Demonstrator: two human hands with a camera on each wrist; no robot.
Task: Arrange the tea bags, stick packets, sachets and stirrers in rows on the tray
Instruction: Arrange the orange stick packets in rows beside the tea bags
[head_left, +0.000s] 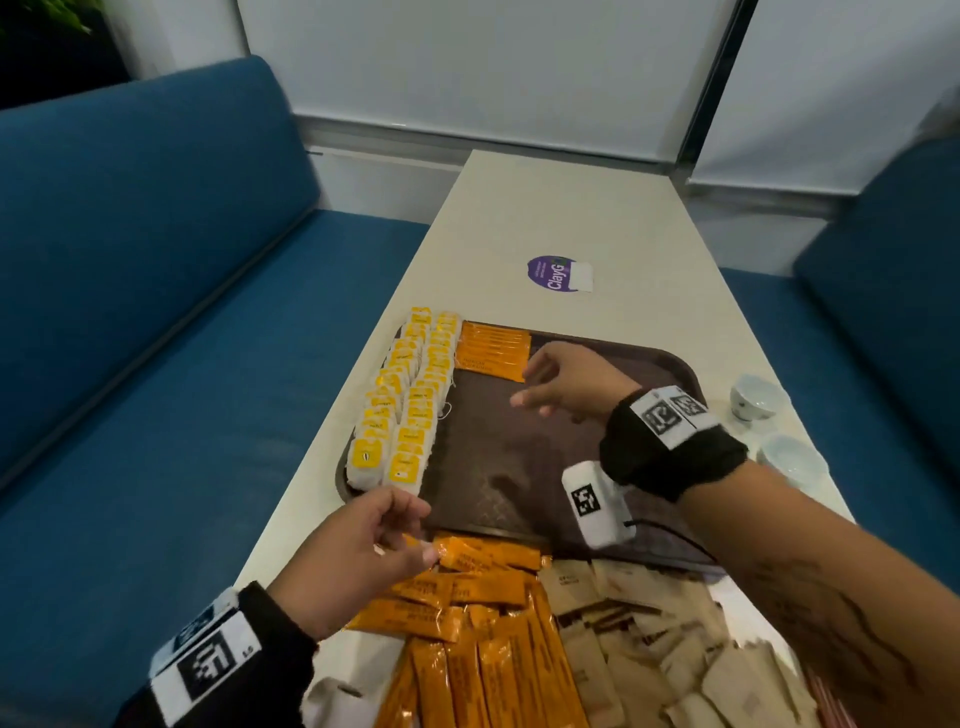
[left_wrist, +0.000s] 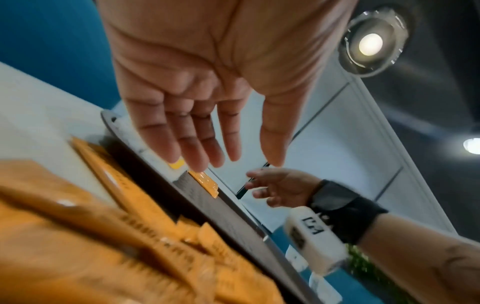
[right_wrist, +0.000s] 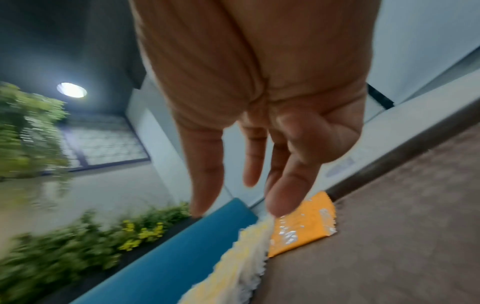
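Note:
A brown tray (head_left: 519, 467) lies on the white table. Two rows of yellow-tagged tea bags (head_left: 410, 400) run along its left side. A short row of orange stick packets (head_left: 493, 351) lies at its far end. Loose orange stick packets (head_left: 483, 623) and brown sachets (head_left: 649, 639) are heaped at the tray's near edge. My left hand (head_left: 410, 535) reaches over that heap, its thumb tip beside an orange packet. In the left wrist view its fingers (left_wrist: 194, 148) are straight and hold nothing. My right hand (head_left: 535, 384) hovers over the tray beside the orange row, fingers (right_wrist: 207, 174) relaxed and empty.
Two white cups (head_left: 756, 397) stand on the table right of the tray. A purple round sticker (head_left: 558, 274) lies beyond the tray. Blue sofas (head_left: 156, 312) flank the narrow table on both sides. Red-striped items (head_left: 826, 701) peek out at the bottom right.

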